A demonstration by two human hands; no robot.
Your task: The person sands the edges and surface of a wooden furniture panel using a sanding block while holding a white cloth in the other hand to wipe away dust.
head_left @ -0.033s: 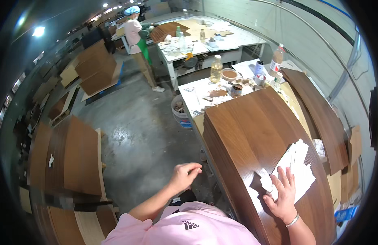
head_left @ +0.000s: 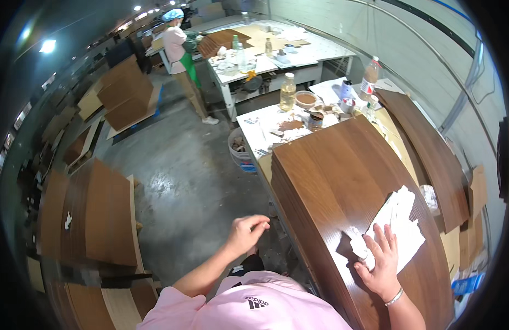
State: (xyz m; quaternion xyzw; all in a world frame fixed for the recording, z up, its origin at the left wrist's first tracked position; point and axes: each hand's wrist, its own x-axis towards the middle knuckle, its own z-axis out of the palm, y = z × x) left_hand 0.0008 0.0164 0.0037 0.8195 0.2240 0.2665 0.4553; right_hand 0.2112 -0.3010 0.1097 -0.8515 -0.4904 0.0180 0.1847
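Over the floor gap beside the panel stack, my left hand (head_left: 247, 234) hangs in the air. Its fingers are curled and pressed toward the thumb; what they hold, if anything, is hidden. My right hand (head_left: 380, 264) lies with fingers spread, palm down, on a white crumpled cloth or paper sheet (head_left: 398, 217). A bunched white piece (head_left: 358, 242) sits by its thumb and index finger. Both rest on the top board of a stack of curved brown wood-grain panels (head_left: 331, 170), which stands on a table to my right.
Behind the stack, the white worktable (head_left: 261, 127) carries a bottle of yellowish liquid (head_left: 287, 92), a tub of brown paste (head_left: 306, 99) and a red-capped bottle (head_left: 369, 78). A bucket (head_left: 241, 151) stands beside it. More panels (head_left: 107, 212) stand at left. Another person (head_left: 180, 55) works farther back.
The view has shifted slightly, so the background sits a little to the left and higher. Both hands hold the same poses, and the white sheet stays in place.
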